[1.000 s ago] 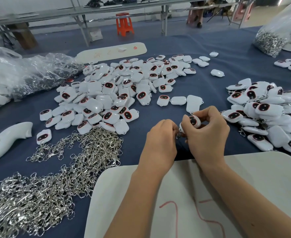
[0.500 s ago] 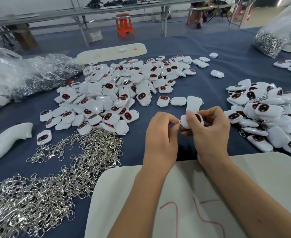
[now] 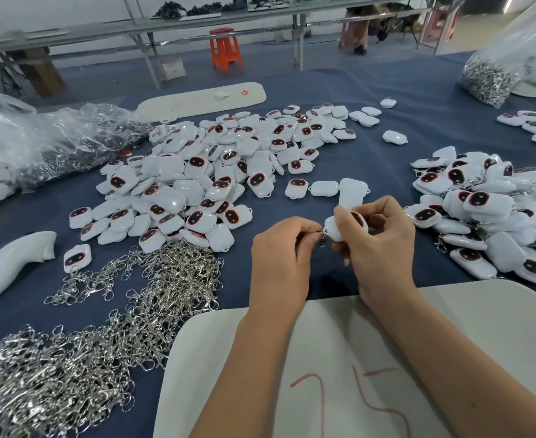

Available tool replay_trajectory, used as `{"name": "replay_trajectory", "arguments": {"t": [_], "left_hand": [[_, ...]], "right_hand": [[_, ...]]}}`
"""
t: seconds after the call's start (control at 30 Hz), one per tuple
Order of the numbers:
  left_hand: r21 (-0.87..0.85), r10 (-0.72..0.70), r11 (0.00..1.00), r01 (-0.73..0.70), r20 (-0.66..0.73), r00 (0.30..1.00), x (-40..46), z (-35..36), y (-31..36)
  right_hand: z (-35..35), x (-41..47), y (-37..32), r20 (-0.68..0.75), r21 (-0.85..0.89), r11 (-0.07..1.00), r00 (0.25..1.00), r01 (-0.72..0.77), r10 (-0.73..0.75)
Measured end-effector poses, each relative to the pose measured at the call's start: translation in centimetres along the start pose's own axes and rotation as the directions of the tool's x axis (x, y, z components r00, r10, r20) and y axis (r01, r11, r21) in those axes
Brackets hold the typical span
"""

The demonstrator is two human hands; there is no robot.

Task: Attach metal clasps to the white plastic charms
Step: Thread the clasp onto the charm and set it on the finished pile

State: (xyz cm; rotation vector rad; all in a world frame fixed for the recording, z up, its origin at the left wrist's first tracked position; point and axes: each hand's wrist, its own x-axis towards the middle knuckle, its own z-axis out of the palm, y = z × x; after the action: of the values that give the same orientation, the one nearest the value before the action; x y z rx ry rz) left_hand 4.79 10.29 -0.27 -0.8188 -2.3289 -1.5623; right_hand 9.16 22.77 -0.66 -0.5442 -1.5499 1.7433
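Observation:
My right hand [image 3: 382, 245] grips a white charm [image 3: 334, 229] with a dark red-rimmed face, thumb on top of it. My left hand [image 3: 280, 260] pinches a small metal clasp [image 3: 322, 237] at the charm's left corner, where the two touch. Most of the clasp is hidden by my fingers. A big pile of loose white charms [image 3: 216, 172] lies on the blue cloth ahead and to the left. A heap of silver clasps [image 3: 108, 314] spreads at the near left. Another charm pile [image 3: 494, 213], with some chains showing among them, lies to the right.
A white board [image 3: 370, 358] with red marks lies under my forearms. A white handle-shaped part [image 3: 4, 267] sits at the far left. Clear plastic bags [image 3: 42, 140] lie at the back left, and a bag of clasps [image 3: 494, 74] stands back right. An orange stool [image 3: 225, 49] stands beyond the table.
Both hands lifted slightly away from me. The charm turned in my right hand, its white back now more toward me, and the clasp stays at its left corner.

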Motion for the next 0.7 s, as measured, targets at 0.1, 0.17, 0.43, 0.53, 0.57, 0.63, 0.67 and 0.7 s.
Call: {"name": "replay_trajectory", "arguments": {"t": [0.1,0.17,0.43,0.53,0.57,0.63,0.67,0.7], "left_hand": [[0.092,-0.025,0.996,0.021,0.046,0.999,0.1,-0.3,0.0],[0.18,-0.039,0.983,0.028,0.056,0.998,0.3,-0.4,0.3],[0.21,-0.165,0.963,0.169,-0.04,0.986,0.1,-0.2,0.7],[-0.189,-0.244,0.957,0.22,-0.116,0.963,0.3,-0.2,0.5],[-0.29,-0.264,0.93,0.226,-0.1,0.959,0.5,-0.2,0.5],[-0.451,-0.321,0.852,0.265,-0.053,0.946,0.8,0.0,0.4],[-0.52,-0.361,0.801,0.296,-0.024,0.932,0.8,0.1,0.4],[-0.585,-0.405,0.739,0.333,0.01,0.914,0.7,0.3,0.5]], "right_hand": [[0.0,-0.3,0.0,-0.009,-0.111,0.99,0.996,0.091,-0.093],[0.1,-0.6,-0.1,0.014,-0.179,0.969,0.985,0.171,-0.171],[0.8,-1.5,-0.4,0.151,-0.149,0.953,0.958,0.265,-0.243],[0.5,-0.8,-0.3,0.149,0.057,0.996,0.986,0.066,-0.074],[0.4,-0.5,-0.3,0.158,0.096,0.995,0.987,0.025,-0.04],[0.3,-0.2,-0.2,0.192,0.147,0.989,0.981,-0.03,0.002],[0.3,-0.1,-0.1,0.211,0.167,0.985,0.977,-0.049,0.013],[0.3,0.0,-0.1,0.228,0.188,0.98,0.973,-0.066,0.022]]}}
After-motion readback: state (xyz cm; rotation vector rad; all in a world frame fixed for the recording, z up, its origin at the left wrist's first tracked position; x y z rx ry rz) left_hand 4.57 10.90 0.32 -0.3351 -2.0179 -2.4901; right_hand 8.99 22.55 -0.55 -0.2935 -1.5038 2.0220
